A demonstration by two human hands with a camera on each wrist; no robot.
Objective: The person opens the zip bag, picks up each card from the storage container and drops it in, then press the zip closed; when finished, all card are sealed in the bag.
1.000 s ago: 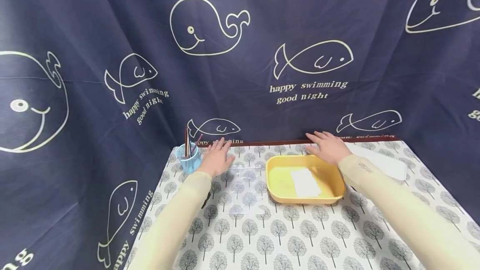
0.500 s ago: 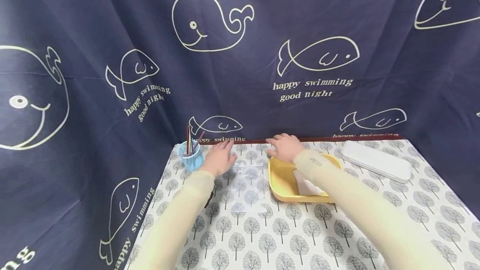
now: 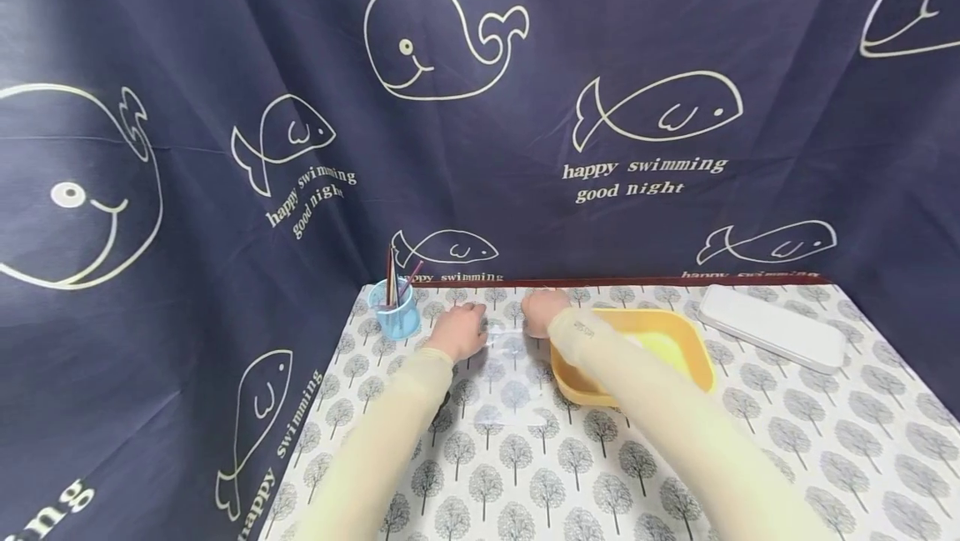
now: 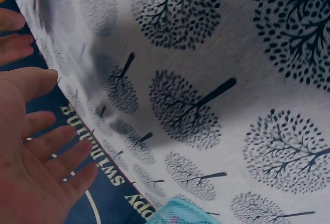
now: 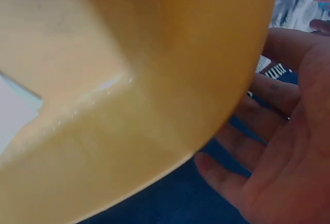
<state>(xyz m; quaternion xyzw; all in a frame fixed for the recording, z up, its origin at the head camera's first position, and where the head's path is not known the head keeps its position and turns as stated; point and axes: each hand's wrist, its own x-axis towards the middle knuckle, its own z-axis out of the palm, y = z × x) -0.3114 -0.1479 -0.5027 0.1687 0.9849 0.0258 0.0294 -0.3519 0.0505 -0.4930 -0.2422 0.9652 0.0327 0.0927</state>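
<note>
A clear plastic sheet (image 3: 504, 395) lies flat on the tree-print cloth between my arms. My left hand (image 3: 460, 333) is at its far left corner, with its fingers loosely bent in the left wrist view and nothing seen between them. Across from it, my right hand (image 3: 543, 313) is over the far right corner, beside the yellow tray (image 3: 703, 355). In the right wrist view its relaxed fingers (image 5: 224, 175) lie close along the tray's outer rim; whether they touch it I cannot tell. White paper (image 5: 15, 113) lies in the tray, mostly hidden by my right sleeve in the head view.
A light blue cup (image 3: 397, 316) with several thin sticks stands at the back left. At the back right lies a long white case (image 3: 772, 327). Part of a small dark object (image 3: 444, 401) shows beside my left sleeve. A navy curtain (image 3: 525, 157) hangs behind the table.
My right hand has moved left, from beyond the tray to the sheet's far right corner. My left hand has shifted slightly toward the sheet, its fingers more bent. The head view has turned slightly left.
</note>
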